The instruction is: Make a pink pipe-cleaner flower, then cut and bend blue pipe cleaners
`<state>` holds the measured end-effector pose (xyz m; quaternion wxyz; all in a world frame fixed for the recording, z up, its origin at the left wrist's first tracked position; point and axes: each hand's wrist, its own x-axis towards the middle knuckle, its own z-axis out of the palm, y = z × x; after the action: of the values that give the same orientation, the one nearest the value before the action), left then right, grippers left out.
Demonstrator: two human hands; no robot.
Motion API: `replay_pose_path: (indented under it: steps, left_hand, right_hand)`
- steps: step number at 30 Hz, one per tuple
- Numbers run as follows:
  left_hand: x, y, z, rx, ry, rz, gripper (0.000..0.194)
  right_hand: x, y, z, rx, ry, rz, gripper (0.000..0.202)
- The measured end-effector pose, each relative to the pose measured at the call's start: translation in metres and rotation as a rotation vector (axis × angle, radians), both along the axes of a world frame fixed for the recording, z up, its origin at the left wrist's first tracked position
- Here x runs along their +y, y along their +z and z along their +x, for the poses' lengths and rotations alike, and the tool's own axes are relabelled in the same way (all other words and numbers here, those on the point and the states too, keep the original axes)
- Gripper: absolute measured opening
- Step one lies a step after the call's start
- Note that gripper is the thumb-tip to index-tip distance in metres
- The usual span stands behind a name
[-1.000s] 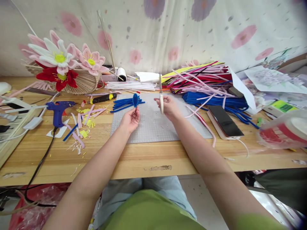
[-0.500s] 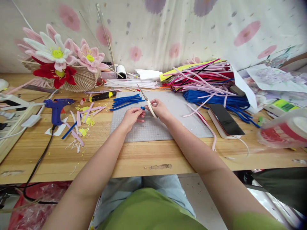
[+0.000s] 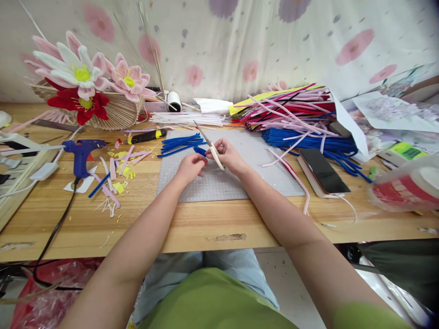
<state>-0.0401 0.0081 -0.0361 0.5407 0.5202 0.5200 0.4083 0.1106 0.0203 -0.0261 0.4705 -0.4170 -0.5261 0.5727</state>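
My left hand [image 3: 190, 168] is closed round a short blue fuzzy piece [image 3: 200, 151], which sticks up above its fingers. Just to the right, my right hand [image 3: 226, 154] holds white-handled scissors [image 3: 216, 156], their blades pointing up and to the left. Its fingertips are close to the blue piece; whether they touch it I cannot tell. Both hands are over the grey cutting mat [image 3: 219, 187]. Behind my left hand lies a small bunch of blue stems [image 3: 180, 144] on the mat's back left part.
On the left are a blue glue gun [image 3: 81, 157], yellow and pink scraps and fuzzy flowers [image 3: 82, 75]. A black and yellow tool [image 3: 146, 136] lies behind the scraps. To the right are piled coloured stems [image 3: 288, 109], a phone [image 3: 323, 171] and a plastic tub [image 3: 408, 185].
More of the blue piece now shows above my left hand, whose fingers have curled in. The scissors and my right hand have barely moved.
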Motion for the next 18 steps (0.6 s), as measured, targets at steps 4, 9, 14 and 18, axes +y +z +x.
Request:
replay_pose_path:
  steps: [4,9,14,18]
  left_hand:
    - [-0.001,0.012,-0.004,-0.237,0.033,-0.218,0.024]
    - [0.006,0.007,-0.013,-0.077,0.109,0.008,0.028]
    - [0.021,0.002,-0.031,0.102,0.22,0.349,0.025]
    - [0.027,-0.004,-0.041,0.126,0.216,0.369,0.022]
  right_hand:
    - [0.0,-0.003,0.009,0.029,0.179,0.033,0.048]
    - [0.001,-0.002,0.022,-0.164,0.24,0.052,0.044]
    - [0.008,0.002,0.056,-0.812,0.0,0.265,0.037]
    - [0.008,0.003,0.071,-1.117,0.072,0.309,0.035]
